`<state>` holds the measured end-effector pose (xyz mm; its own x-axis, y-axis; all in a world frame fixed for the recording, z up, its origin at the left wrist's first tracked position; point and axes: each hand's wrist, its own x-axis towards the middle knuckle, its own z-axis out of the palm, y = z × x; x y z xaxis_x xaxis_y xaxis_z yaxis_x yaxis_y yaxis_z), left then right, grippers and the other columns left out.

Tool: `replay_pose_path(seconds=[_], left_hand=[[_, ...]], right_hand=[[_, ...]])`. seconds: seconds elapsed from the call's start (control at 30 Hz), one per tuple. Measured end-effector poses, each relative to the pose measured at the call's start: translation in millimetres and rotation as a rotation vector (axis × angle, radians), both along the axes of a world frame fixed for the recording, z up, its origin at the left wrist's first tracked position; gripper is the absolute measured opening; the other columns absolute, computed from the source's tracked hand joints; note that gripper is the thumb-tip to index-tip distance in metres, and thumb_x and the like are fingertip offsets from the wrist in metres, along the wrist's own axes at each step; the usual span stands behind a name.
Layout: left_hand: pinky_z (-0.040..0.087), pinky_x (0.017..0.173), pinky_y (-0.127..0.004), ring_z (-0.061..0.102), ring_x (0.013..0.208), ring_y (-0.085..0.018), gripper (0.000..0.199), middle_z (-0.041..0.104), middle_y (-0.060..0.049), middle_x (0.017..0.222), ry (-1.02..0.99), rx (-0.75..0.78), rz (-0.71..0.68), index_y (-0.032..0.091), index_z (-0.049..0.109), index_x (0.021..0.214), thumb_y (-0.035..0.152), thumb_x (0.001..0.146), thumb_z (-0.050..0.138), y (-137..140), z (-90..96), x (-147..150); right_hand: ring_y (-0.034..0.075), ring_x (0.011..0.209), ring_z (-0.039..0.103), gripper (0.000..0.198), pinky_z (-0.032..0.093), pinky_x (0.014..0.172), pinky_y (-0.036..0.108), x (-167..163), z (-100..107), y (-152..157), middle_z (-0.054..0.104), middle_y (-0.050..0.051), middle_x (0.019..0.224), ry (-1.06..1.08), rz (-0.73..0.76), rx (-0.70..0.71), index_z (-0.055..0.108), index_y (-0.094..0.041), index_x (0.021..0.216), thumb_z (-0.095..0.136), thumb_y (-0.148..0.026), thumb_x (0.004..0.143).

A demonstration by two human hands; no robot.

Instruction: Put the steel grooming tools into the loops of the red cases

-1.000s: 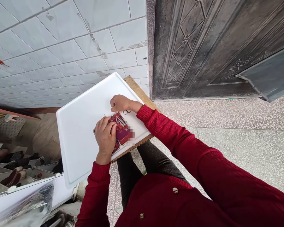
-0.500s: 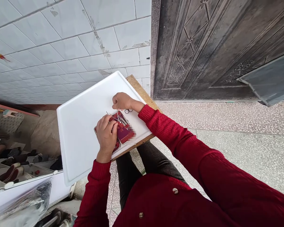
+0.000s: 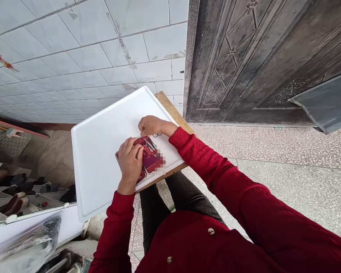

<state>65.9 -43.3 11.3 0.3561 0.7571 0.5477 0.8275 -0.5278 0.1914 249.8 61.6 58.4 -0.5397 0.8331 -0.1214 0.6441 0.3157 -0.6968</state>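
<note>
A manicure case in red and purple lies open on a white board, with slim metal tools in its upper part. My left hand rests over its left side, fingers bent and thumb across the inside, holding it down. At the far edge of the case is my right hand, its fingers closed and pointing down. Whatever they pinch is hidden behind the hand. Dark finger loops, like those of small scissors, show just under my right wrist on the board.
The white board has a raised rim and sits on a wooden top. A tiled wall stands behind, with a dark carved door to the right. Shoes fill a rack at the lower left.
My right hand has come down closer to the case; the silvery tool seen upright beneath its fingers is now out of sight. My left hand stays on the case. The view has shifted slightly.
</note>
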Motion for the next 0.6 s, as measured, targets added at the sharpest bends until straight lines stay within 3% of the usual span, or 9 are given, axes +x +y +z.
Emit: replay_pose_path(seconds=[0.2, 0.37, 0.5, 0.6], left_hand=[[0.052, 0.1, -0.047, 0.064, 0.118, -0.027, 0.024, 0.071, -0.008, 0.124, 0.003, -0.009, 0.028, 0.024, 0.069, 0.094, 0.033, 0.105, 0.049, 1, -2.4, -1], [0.051, 0.103, -0.046, 0.063, 0.124, -0.027, 0.024, 0.071, -0.01, 0.127, -0.053, 0.0, 0.09, 0.022, 0.071, 0.106, 0.032, 0.105, 0.049, 0, -6.5, -8], [0.05, 0.104, -0.045, 0.065, 0.121, -0.027, 0.026, 0.071, -0.009, 0.126, -0.065, 0.012, 0.136, 0.022, 0.073, 0.102, 0.032, 0.104, 0.049, 4, -1.0, -22], [0.05, 0.104, -0.047, 0.064, 0.12, -0.028, 0.027, 0.071, -0.009, 0.128, -0.051, 0.013, 0.147, 0.022, 0.074, 0.099, 0.032, 0.104, 0.05, 13, 5.4, -37]], right_hand=[[0.014, 0.06, 0.059, 0.005, 0.035, 0.056, 0.025, -6, 0, -1, 0.069, 0.002, 0.065, -0.138, 0.028, 0.121, 0.073, -0.016, 0.069, 0.075, -0.015, 0.073], [0.014, 0.063, 0.059, 0.015, 0.036, 0.059, 0.025, -3, -4, 2, 0.072, 0.004, 0.072, -0.15, 0.002, 0.107, 0.074, -0.015, 0.076, 0.072, -0.027, 0.085], [0.018, 0.08, 0.063, 0.019, 0.038, 0.065, 0.027, 2, -8, 11, 0.076, 0.008, 0.093, -0.173, -0.234, 0.287, 0.076, -0.015, 0.09, 0.06, -0.023, 0.093], [0.021, 0.085, 0.064, 0.026, 0.039, 0.068, 0.029, 6, -11, 16, 0.076, 0.009, 0.098, -0.184, -0.395, 0.342, 0.076, -0.015, 0.1, 0.052, -0.013, 0.093]])
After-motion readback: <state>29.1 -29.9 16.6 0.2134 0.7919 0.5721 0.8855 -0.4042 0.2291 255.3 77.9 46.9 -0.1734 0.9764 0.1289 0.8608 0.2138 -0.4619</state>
